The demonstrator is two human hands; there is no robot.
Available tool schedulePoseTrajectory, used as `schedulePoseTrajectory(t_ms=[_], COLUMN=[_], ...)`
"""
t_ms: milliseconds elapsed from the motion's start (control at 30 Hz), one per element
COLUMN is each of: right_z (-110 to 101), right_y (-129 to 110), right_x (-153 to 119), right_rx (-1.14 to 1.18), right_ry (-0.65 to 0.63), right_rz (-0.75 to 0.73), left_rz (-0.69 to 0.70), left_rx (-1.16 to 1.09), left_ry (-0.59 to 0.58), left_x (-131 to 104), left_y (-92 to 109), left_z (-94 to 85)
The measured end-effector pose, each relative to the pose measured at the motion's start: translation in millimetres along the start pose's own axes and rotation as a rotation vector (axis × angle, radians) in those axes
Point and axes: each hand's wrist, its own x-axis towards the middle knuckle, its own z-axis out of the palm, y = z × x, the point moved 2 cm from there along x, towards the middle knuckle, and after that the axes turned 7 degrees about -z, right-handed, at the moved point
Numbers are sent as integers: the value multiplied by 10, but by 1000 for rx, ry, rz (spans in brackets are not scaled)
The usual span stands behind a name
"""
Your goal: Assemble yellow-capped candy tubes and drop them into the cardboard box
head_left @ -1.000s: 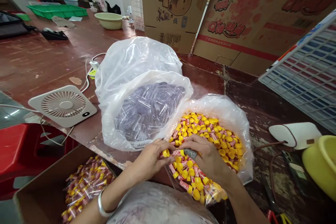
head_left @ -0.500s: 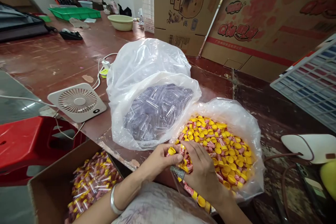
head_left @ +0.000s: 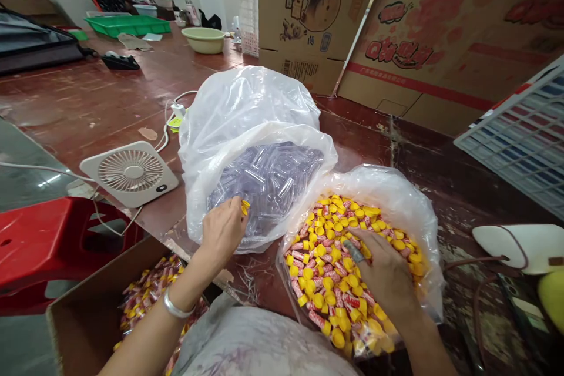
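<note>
My left hand (head_left: 224, 224) is closed around a yellow cap (head_left: 245, 207), at the front left of a white plastic bag (head_left: 255, 94) of clear tubes (head_left: 275, 179). On the right, my right hand (head_left: 381, 261) reaches into a second plastic bag (head_left: 423, 205) full of yellow-capped pieces with red and white wrappers (head_left: 335, 264). A grey wrap is round one of its fingers; its fingertips are among the pieces, and what they hold, if anything, is hidden.
A cardboard box (head_left: 77, 317) with filled tubes sits at the lower left beside a red stool (head_left: 35, 241). A white fan (head_left: 130, 173) lies left of the bags. A white basket (head_left: 524, 135) and large cartons (head_left: 440, 41) stand beyond. A person sits far back left.
My hands have moved apart. The left went up and left to the tube bag with the yellow cap; the right went right, onto the capped pieces.
</note>
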Motion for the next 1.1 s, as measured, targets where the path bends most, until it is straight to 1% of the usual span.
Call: schedulePoseTrajectory(t_ms=[33,100,167,233,333,367,433,500,567,633,700,767,833,900,1000,1100], right_z=[-14,-23,7,77,230,283,368,389,335,241,158,104,76,66,81,142], right_y=[48,65,-8,-128,-290,-318,-330,-309,-302,-337,-422,-531,-631,-702,-775,-832], right_x=[-13,-29,-32,-24,8,22,53,91,130,163,190,211,219,206,157,103], right_rx=[-25,-40,-15,12,20,20,30,74,196,416,632,731,719,665,536,380], right_ry=[-16,-77,-160,-228,-282,-299,-319,-262,-119,41,125,130,90,47,-4,3], right_rz=[20,24,-13,-88,-261,-310,-359,-333,-248,-124,-24,-6,-69,-165,-306,-364], left_rz=[6,19,36,49,58,66,107,173,240,281,294,296,277,227,92,-65], left_rx=[41,93,114,87,-93,-194,-422,-627,-764,-875,-998,-1114,-1200,-1280,-1430,-1558], left_ry=[-10,-50,-97,-114,-88,-99,-172,-291,-417,-555,-690,-780,-838,-898,-952,-977], left_x=[36,81,97,92,40,7,-84,-200,-323,-436,-525,-580,-604,-611,-619,-656], left_y=[24,79,111,104,52,41,48,102,189,289,384,460,508,532,538,546], left_z=[18,64,100,105,62,47,27,27,49,91,134,158,162,162,180,234])
